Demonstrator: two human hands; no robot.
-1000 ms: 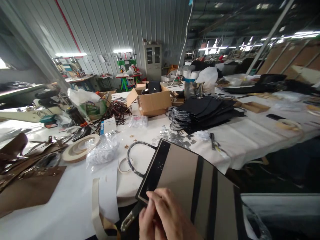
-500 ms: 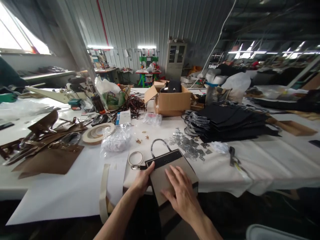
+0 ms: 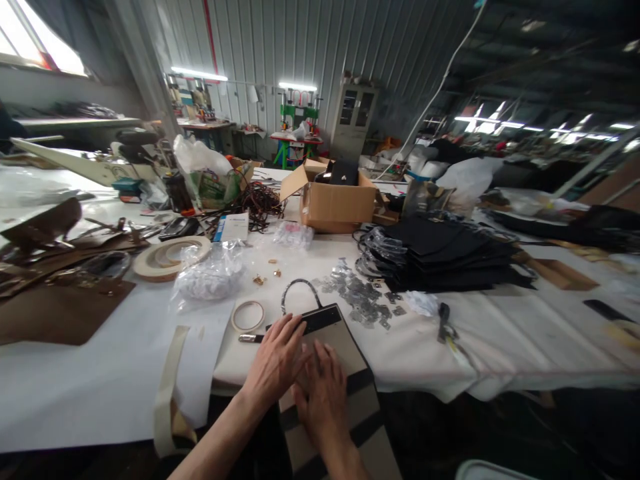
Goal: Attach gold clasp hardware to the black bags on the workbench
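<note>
A beige panel with black bands (image 3: 345, 347) lies over the table's front edge, its lower part toward me. A dark looped handle (image 3: 301, 283) rises from its top end, and a black strap with a metal end (image 3: 249, 339) sticks out at its left. My left hand (image 3: 280, 353) rests on the panel's upper left, fingers stretched out. Beside it, my right hand (image 3: 323, 383) lies on the beige surface with its fingers spread; the two hands touch or overlap near the thumbs. A roll of tape (image 3: 248, 316) is just left of the handle.
Flat metal pieces (image 3: 363, 297) lie behind the panel, near a stack of black panels (image 3: 450, 253). A cardboard box (image 3: 337, 207) stands further back. Left are a plastic bag (image 3: 213, 270), tape rolls (image 3: 150, 261) and brown pieces (image 3: 65, 307). Scissors (image 3: 443, 323) are at right.
My left hand has moved from the panel's edge onto its top. My right hand has shifted left beside it. The panel is turned slightly, and the camera view has shifted.
</note>
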